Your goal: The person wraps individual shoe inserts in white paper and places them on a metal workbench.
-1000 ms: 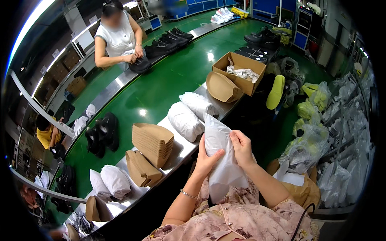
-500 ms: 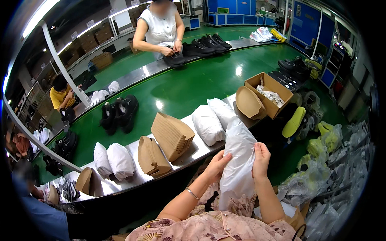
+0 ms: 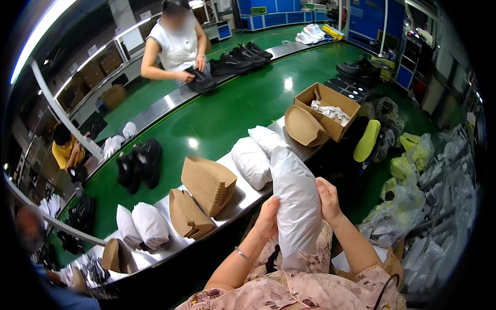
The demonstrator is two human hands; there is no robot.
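Note:
A long bundle wrapped in white paper [image 3: 297,204] stands upright between my two hands in front of my body. My left hand [image 3: 268,216] is closed on its left side, thumb pressed to the paper. At the opposite side, my right hand [image 3: 328,198] grips the edge with its fingers partly behind. What the paper encloses is hidden. Just beyond, a plump white wrapped bundle [image 3: 251,164] lies on the metal ledge [image 3: 230,219], beside another white bundle [image 3: 266,138] partly covered by the one I hold.
Stacked brown cardboard forms [image 3: 209,186] and more white bundles [image 3: 151,226] line the ledge leftward. An open carton [image 3: 338,121] holds crumpled paper. Black shoes [image 3: 148,163] sit on the green belt [image 3: 227,116]. Across it, a person handles a black shoe [image 3: 201,81]. Plastic-bagged items [image 3: 398,217] pile at right.
The loose paper is now drawn into a rounder, smoother bundle between my hands. My view has shifted a little to the right. The person opposite has tilted the black shoe.

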